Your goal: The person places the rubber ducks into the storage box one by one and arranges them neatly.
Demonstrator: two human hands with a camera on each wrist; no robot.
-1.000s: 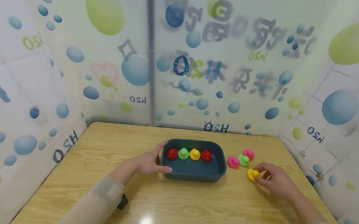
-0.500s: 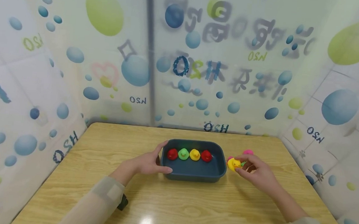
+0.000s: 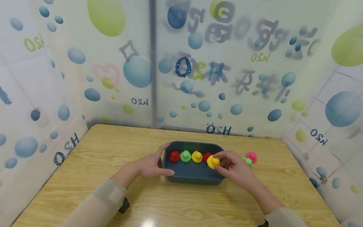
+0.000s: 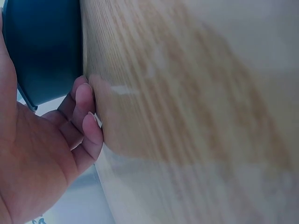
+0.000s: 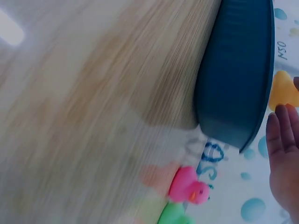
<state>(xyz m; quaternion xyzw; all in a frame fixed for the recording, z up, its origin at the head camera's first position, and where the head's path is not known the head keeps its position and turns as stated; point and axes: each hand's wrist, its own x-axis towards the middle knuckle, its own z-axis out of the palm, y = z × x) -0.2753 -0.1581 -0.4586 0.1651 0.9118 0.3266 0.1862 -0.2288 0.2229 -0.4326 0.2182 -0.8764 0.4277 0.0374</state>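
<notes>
My right hand (image 3: 237, 168) pinches a yellow rubber duck (image 3: 213, 162) over the right part of a dark blue tray (image 3: 192, 180). In the right wrist view that yellow duck (image 5: 282, 91) shows above the tray's rim. A row of ducks lies along the tray's back: red (image 3: 174, 156), green (image 3: 185, 156), yellow (image 3: 196, 156), and another red duck (image 3: 206, 157) partly covered by the held one. My left hand (image 3: 150, 164) grips the tray's left end, thumb at the front rim and index finger near the back corner. Its other fingers (image 4: 84, 100) curl low beside the tray wall (image 4: 44, 51).
Right of the tray, a pink duck (image 3: 252, 157) and a green duck (image 3: 247, 161) sit on the wooden table (image 3: 193, 213). Another pink duck (image 5: 186, 186), mostly hidden by my right hand in the head view, shows in the right wrist view. Patterned curtains (image 3: 188, 103) enclose the table.
My right hand has carried the yellow duck leftward from the table's right side, past the loose ducks, to over the tray. My left hand and the tray have stayed put.
</notes>
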